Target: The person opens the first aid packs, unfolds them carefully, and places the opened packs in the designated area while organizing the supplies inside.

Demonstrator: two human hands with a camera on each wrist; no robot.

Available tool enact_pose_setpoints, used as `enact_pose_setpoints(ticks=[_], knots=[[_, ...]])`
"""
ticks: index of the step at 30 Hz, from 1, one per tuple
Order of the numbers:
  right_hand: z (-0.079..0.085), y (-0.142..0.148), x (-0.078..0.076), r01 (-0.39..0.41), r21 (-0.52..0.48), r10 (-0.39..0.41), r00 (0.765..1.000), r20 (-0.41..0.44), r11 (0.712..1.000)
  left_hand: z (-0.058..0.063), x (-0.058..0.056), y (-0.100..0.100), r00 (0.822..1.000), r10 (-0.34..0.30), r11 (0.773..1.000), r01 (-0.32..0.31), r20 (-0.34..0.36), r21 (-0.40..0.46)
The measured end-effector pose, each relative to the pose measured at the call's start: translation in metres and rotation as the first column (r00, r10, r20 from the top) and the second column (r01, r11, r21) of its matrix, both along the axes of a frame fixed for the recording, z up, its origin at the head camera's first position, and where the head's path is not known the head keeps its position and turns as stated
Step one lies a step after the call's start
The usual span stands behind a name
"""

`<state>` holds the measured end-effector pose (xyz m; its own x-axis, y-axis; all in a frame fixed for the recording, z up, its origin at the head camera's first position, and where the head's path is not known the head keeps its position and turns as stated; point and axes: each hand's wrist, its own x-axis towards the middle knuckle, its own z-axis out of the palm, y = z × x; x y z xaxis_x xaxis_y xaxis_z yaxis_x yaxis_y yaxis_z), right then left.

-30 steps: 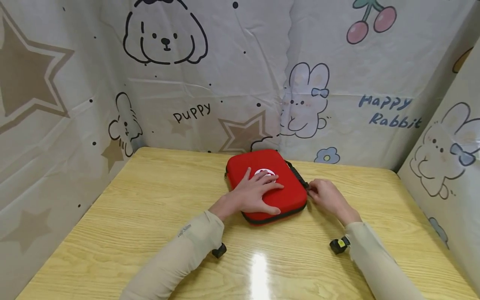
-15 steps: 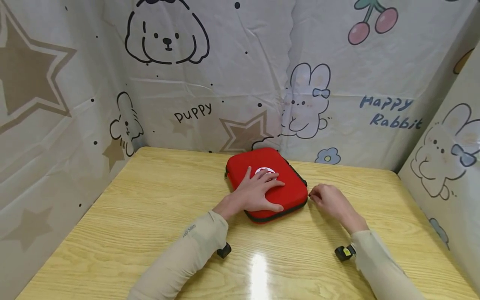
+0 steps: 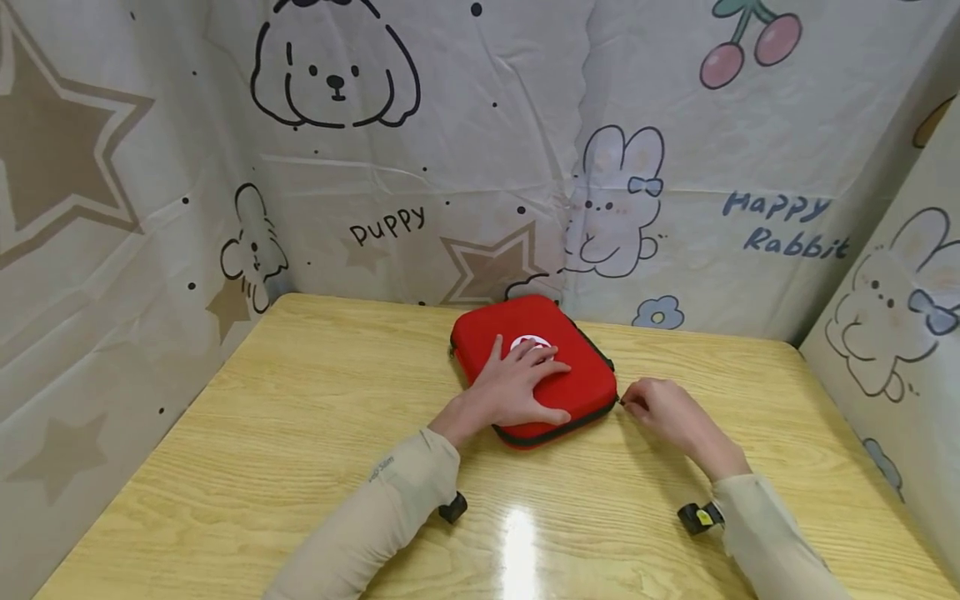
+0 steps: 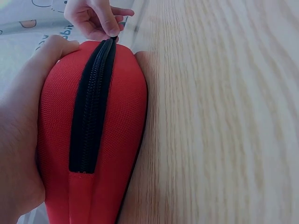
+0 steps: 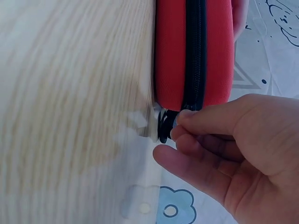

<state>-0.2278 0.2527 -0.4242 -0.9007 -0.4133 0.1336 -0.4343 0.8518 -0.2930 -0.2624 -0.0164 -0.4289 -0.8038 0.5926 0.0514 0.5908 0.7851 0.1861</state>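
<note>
A red zip-up hard case [image 3: 510,321] with a white round emblem lies flat on the table, turned at an angle. My left hand [image 3: 513,393] rests on its lid with fingers spread. At the near right corner, the thumb and finger of my right hand [image 3: 663,410] pinch the small zipper pull [image 4: 113,38], mostly hidden by the fingertips. The black zipper [image 4: 90,112] runs round the side; its teeth look closed along the stretch in the left wrist view. A black handle [image 5: 166,125] shows beyond the right hand's fingertips in the right wrist view.
The case stands on a light wooden table [image 3: 300,400], close to its back edge. Patterned cloth [image 3: 450,100] hangs behind and at both sides. A small black wrist camera [image 3: 699,518] sits under the right sleeve, another [image 3: 453,507] under the left.
My right hand has moved toward me along the case's right side to the near corner. The black handle has dropped lower beside the case. My left hand stays on the lid.
</note>
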Motion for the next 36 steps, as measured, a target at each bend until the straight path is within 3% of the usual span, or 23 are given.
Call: enact_pose_setpoints(ticks=[9, 14, 31, 36], knots=[[-0.002, -0.006, 0.006, -0.036, -0.011, 0.036, 0.999, 0.024, 0.999, 0.001, 0.008, 0.007, 0.996, 0.086, 0.996, -0.086, -0.012, -0.01], [-0.004, -0.02, 0.011, -0.105, -0.012, 0.105, 0.993, 0.046, 0.994, 0.002, 0.012, 0.016, 0.989, 0.146, 0.989, -0.146, -0.009, 0.008], [-0.004, -0.049, 0.022, -0.296, -0.008, 0.296, 0.955, 0.001, 0.955, -0.001, 0.014, 0.033, 0.948, 0.315, 0.949, -0.315, -0.032, 0.021], [-0.005, -0.057, 0.027, -0.316, -0.058, 0.318, 0.947, 0.038, 0.947, -0.003, 0.013, 0.037, 0.936, 0.347, 0.937, -0.346, -0.054, 0.041]])
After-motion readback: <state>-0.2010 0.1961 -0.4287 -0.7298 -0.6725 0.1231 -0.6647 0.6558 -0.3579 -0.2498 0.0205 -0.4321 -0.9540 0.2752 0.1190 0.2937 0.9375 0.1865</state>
